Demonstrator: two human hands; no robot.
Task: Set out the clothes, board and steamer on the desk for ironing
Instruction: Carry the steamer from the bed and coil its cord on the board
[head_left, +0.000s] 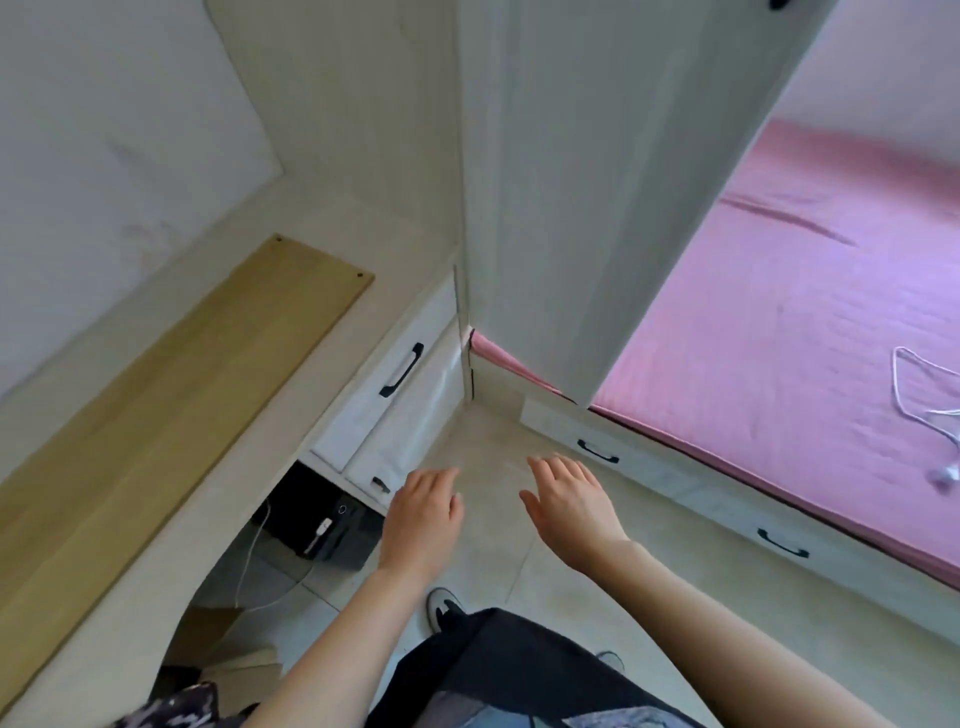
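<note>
Nearest me, the person's dark clothes and one grey shoe (441, 609) show at the bottom, with both bare forearms stretched out ahead over the tiled floor (488, 436). The left hand (422, 519) and right hand (571, 512) are apart, fingers loosely spread, palms down and holding nothing. I take that as reaching out or steadying while turning, not as a grip. To the left the counter (400, 244) runs away along the wall, and a long pale wooden board (156, 405) lies flat on it, lengthwise and close to the wall side. If this is the task's board, it looks already set out. That leaves a bare strip along the front edge for other things. I can see no clothes to iron and no steamer, so those would have to be fetched. Beneath the counter sits a black box (322, 525) with a white cable (249, 561) trailing from it, worth keeping feet away from. Beyond that is a bank of white drawers (363, 410) with dark handles. The floor narrows into a corner between these drawers, the tall white wardrobe (571, 182) and the bed (779, 322). The bed has a pink cover, drawers in its base and a white cord (904, 384) lying on top. Turning room is tight here, and the bed edge is close on the right.
</note>
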